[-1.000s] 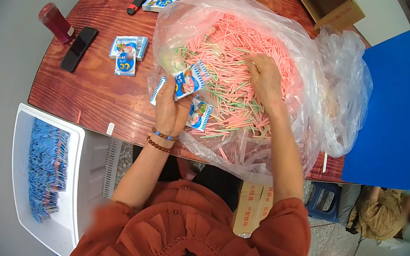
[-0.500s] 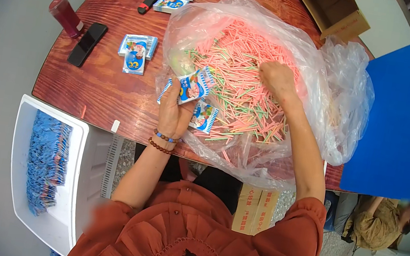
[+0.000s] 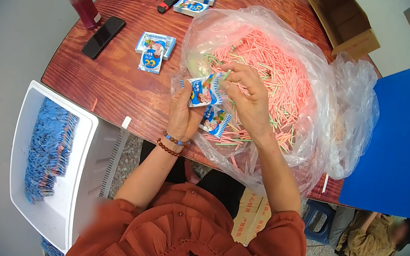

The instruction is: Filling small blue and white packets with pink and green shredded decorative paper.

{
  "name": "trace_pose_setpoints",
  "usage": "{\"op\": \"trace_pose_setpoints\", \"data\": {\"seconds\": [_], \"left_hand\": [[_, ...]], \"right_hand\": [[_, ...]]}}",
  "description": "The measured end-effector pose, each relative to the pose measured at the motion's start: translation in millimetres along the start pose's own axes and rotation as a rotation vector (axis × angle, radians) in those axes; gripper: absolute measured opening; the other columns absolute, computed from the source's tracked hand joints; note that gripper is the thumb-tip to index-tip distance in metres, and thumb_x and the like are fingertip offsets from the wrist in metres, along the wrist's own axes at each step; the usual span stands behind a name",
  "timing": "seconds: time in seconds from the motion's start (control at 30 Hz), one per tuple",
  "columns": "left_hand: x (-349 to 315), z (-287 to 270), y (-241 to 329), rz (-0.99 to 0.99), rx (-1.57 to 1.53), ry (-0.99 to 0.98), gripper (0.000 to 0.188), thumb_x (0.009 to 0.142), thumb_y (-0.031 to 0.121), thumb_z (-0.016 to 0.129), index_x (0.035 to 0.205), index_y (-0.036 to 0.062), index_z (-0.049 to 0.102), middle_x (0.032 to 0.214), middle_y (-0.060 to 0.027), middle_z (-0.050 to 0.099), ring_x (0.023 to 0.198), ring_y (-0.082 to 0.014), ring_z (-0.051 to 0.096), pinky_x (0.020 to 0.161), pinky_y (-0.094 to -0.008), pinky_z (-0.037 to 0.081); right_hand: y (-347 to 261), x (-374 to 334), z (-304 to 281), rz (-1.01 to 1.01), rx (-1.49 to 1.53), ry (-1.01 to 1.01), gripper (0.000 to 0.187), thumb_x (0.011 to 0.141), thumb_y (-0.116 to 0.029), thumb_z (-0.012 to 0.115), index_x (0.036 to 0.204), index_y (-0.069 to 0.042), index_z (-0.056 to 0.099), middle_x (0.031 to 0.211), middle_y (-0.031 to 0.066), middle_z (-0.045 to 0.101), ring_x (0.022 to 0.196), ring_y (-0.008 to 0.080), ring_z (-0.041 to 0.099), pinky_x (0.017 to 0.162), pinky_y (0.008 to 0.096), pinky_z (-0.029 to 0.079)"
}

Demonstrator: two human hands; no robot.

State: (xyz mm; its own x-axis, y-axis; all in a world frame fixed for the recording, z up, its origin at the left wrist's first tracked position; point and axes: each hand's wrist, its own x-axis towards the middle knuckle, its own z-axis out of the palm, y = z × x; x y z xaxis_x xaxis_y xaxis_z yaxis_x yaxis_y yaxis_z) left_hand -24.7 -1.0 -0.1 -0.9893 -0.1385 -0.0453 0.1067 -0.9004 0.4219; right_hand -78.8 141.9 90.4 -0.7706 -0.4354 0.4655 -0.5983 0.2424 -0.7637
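Note:
My left hand is closed around small blue-and-white printed packets, one fanned above the others. Another such packet lies beside that wrist, over the edge of a clear plastic bag. Spread wide, the bag holds a heap of thin pink and green sticks. My right hand pinches at the upper right corner of the held packet. A pale green end, seemingly of one thin stick, shows at its fingertips; the rest is hidden.
At left on the wooden table are stacked packets, a phone, a red bottle and a black-and-red cutter. A white bin of packets stands below left. A cardboard box sits far right; a person is lower right.
My right hand has come from the heap of sticks leftward and nearer, to the packet in my left hand. The whole view has shifted slightly.

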Motion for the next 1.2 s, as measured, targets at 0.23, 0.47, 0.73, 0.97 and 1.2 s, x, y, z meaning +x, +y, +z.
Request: {"op": "trace_pose_setpoints", "data": {"seconds": [0.23,0.47,0.73,0.97,1.2], "left_hand": [[2.8,-5.0,8.4,0.054,-0.109,0.104,0.032,0.100,0.027,0.051,0.120,0.0017,0.054,0.115,-0.0101,0.064,0.102,-0.0188,0.064,0.090,-0.0367,0.053],[0.7,-3.9,15.3,0.078,-0.096,0.086,0.034,0.100,0.027,0.051,0.121,0.0000,0.053,0.116,-0.0108,0.064,0.104,-0.0204,0.063,0.092,-0.0382,0.052],[4.1,-15.9,23.0,0.085,-0.217,0.112,0.037,0.100,0.029,0.051,0.123,-0.0009,0.053,0.123,-0.0130,0.059,0.112,-0.0233,0.058,0.100,-0.0416,0.047],[6.4,-33.1,36.7,0.184,-0.202,0.063,0.034,0.100,0.026,0.051,0.120,-0.0015,0.055,0.117,-0.0117,0.063,0.105,-0.0218,0.062,0.096,-0.0398,0.049],[-3.9,-50.7,79.3,0.331,0.084,0.308,0.024,0.099,0.014,0.054,0.116,-0.0028,0.058,0.110,-0.0083,0.064,0.098,-0.0151,0.062,0.088,-0.0298,0.051]], "right_hand": [[-3.7,10.2,4.4,-0.115,-0.092,-0.157,0.016,0.089,-0.011,0.062,0.101,-0.002,0.068,0.124,0.0100,0.061,0.118,0.0249,0.053,0.102,0.0373,0.037],[2.4,13.4,27.9,-0.088,0.018,-0.056,0.018,0.086,-0.013,0.065,0.102,-0.006,0.070,0.121,0.0095,0.062,0.116,0.0251,0.053,0.102,0.0388,0.036],[-10.9,21.5,26.1,-0.097,-0.075,-0.104,0.023,0.089,-0.009,0.062,0.110,-0.006,0.069,0.123,0.0099,0.061,0.122,0.0198,0.052,0.100,0.0319,0.040],[-16.0,19.2,57.9,0.284,-0.202,-0.277,0.015,0.088,-0.013,0.065,0.099,-0.004,0.071,0.077,0.0046,0.061,0.071,0.0084,0.054,0.064,0.0247,0.042],[5.2,60.7,103.3,0.260,0.022,-0.305,0.023,0.089,-0.019,0.062,0.081,0.002,0.068,0.066,0.0081,0.066,0.059,0.0115,0.062,0.055,0.0265,0.045]]}}
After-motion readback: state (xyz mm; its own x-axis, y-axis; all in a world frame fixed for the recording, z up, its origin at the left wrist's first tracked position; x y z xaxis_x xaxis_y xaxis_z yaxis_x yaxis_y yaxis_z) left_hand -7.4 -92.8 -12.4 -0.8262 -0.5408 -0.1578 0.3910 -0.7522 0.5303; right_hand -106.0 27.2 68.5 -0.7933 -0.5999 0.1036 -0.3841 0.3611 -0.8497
